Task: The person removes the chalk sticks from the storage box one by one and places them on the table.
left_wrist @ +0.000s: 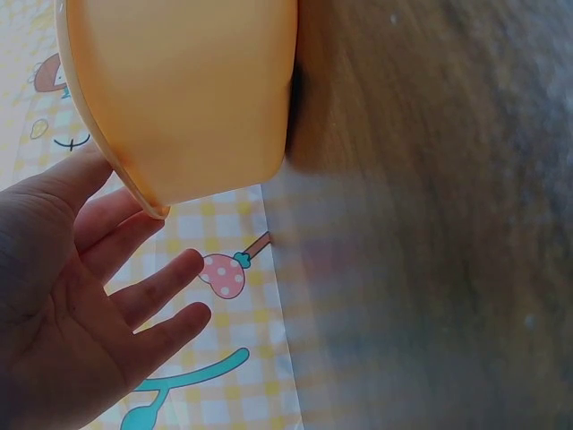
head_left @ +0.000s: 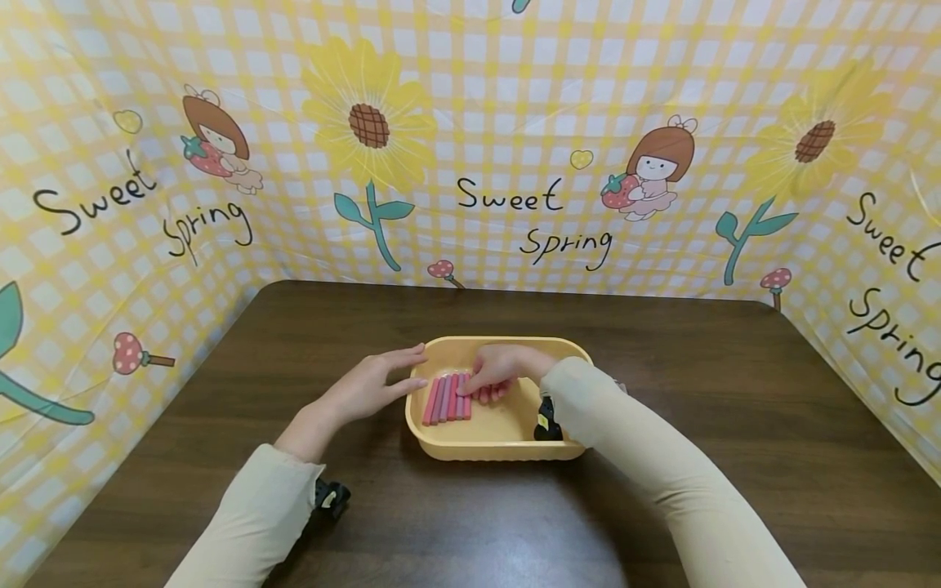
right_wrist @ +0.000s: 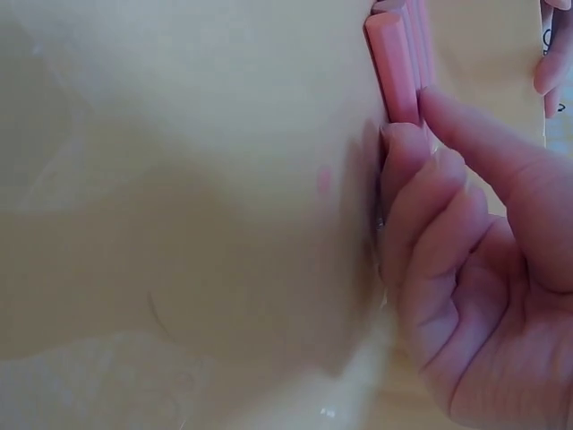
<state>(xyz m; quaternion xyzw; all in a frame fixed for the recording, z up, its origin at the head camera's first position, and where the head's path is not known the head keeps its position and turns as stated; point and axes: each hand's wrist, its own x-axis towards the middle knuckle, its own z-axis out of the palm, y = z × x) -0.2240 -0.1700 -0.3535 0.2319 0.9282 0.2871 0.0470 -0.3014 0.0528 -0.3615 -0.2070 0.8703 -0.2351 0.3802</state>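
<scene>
Centrally in the frame, a yellow tub (head_left: pixel 485 451) sat on the dark counter (head_left: pixel 441 523), long sides running across the view. Pink and mauve sticks (head_left: pixel 444 400) lay side by side on its floor, in the left half; lying close in a row likely kept them from rolling. The right hand (head_left: pixel 503 363) came in from the lower right of the frame, its fingers pinching at the row's right end, thumb over the top, others curled; how many sticks that pinch took in, I could not tell. At the tub's left rim, the left hand (head_left: pixel 371 388) had its fingers extended and loose, grasping no stick, probably there to steady the wall; how firmly they touched was unclear. Checked cloth (head_left: pixel 500 98) filled the upper frame behind.
</scene>
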